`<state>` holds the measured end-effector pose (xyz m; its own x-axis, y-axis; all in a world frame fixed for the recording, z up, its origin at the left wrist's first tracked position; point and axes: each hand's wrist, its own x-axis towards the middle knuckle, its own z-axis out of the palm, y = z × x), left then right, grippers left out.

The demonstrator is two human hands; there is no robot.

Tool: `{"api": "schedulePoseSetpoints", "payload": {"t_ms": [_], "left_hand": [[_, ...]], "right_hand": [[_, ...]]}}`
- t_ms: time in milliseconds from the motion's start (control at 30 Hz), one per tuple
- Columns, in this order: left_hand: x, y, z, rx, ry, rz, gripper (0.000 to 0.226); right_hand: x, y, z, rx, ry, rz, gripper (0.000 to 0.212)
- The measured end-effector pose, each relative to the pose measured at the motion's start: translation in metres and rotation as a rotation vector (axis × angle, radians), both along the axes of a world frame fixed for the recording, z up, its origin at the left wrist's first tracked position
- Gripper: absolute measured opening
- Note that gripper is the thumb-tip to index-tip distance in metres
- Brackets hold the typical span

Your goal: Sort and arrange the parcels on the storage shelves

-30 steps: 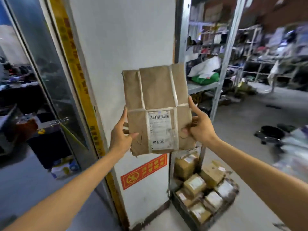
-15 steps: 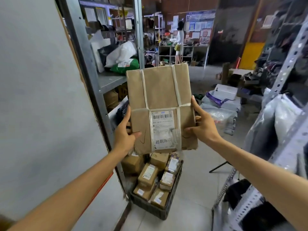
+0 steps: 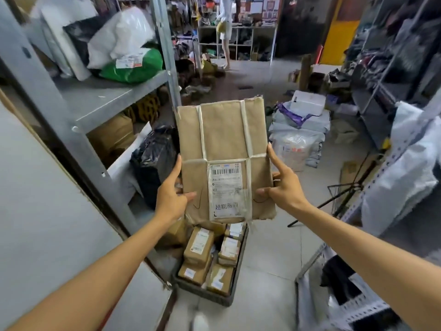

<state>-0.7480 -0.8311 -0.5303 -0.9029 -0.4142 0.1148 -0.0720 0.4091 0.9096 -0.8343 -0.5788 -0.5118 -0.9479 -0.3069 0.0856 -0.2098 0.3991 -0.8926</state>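
Observation:
A flat brown paper parcel [image 3: 222, 137] with tape strips and a white barcode label is held upright in front of me. My left hand [image 3: 170, 197] grips its lower left edge, thumb on the front. My right hand [image 3: 281, 187] grips its lower right edge, thumb on the front and forefinger stretched up along the side. To the left stands a grey metal storage shelf [image 3: 105, 101] bearing white, black and green bagged parcels [image 3: 124, 46], with more bags and boxes on the level below.
A dark crate [image 3: 205, 292] of small cardboard boxes sits on the floor below the parcel. A pile of plastic mailers [image 3: 298, 130] lies mid-aisle. Another metal rack [image 3: 372, 235] with white bags stands at right. A person [image 3: 225, 32] stands far back. A grey wall panel is at left.
My view has swung right, from the wall and glass door into the aisle between the shelves. The parcel has stayed upright in both hands, with the grip unchanged.

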Motion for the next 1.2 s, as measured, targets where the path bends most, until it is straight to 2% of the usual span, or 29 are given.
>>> {"api": "schedulePoseSetpoints", "payload": {"t_ms": [300, 600, 867, 1200], "left_hand": [[-0.107, -0.076, -0.057, -0.027, -0.141, -0.075, 0.099], [-0.162, -0.085, -0.16, -0.027, -0.345, -0.194, 0.099], [-0.157, -0.074, -0.293, 0.021, -0.521, -0.194, 0.099], [-0.121, -0.081, -0.443, 0.042, -0.683, -0.169, 0.1]], "right_hand": [[-0.094, -0.076, -0.072, 0.08, -0.142, -0.05, 0.118], [-0.113, -0.083, -0.182, 0.088, -0.376, -0.196, 0.114], [-0.095, -0.072, -0.315, 0.186, -0.498, -0.248, 0.099], [-0.059, -0.087, -0.472, 0.229, -0.734, -0.241, 0.104]]}}
